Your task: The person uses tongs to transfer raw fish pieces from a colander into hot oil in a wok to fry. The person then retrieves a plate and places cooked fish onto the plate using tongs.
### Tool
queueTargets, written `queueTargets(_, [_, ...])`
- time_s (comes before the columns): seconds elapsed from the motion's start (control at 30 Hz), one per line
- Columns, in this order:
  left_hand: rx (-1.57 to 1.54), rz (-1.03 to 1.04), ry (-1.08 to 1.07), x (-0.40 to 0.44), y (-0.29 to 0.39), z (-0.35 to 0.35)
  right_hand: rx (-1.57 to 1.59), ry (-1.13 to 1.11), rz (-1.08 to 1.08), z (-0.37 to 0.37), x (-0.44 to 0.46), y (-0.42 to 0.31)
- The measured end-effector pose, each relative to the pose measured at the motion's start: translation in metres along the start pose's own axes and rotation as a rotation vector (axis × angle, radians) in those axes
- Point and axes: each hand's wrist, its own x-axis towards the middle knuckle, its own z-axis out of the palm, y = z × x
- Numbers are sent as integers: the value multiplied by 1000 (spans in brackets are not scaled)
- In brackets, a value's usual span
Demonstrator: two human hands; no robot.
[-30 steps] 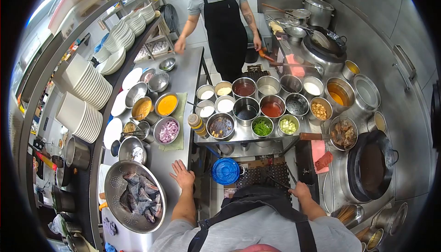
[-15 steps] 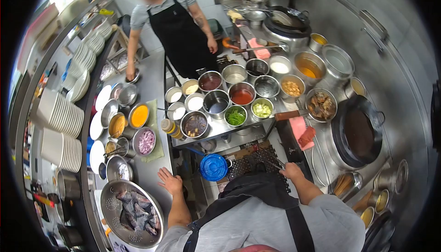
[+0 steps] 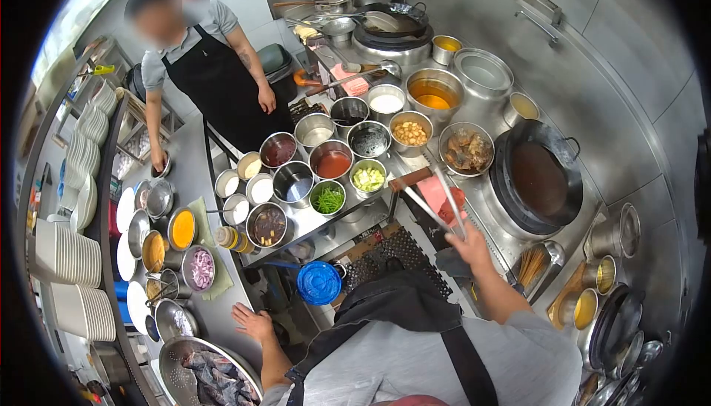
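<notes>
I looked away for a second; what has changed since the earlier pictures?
The right hand has raised the tongs from over the floor mat toward the red cloth. The co-worker's hand has gone down to a small bowl on the counter. The left hand stays near the colander.

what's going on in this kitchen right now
The right hand holds metal tongs, spread open near a wooden handle. The left hand is open at the edge of the steel counter, near a colander of dark fish-like pieces. Further along, a co-worker has a hand at a small bowl.
</notes>
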Motion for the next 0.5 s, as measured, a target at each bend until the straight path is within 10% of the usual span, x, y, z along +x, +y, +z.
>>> queueTargets(0.27, [-70,-14,-102,3,-2,-5,-325,437,77,-67,154,-12])
queueTargets(0.5, [-51,-105,-262,14,14,-11,-596,227,123,-113,300,-48])
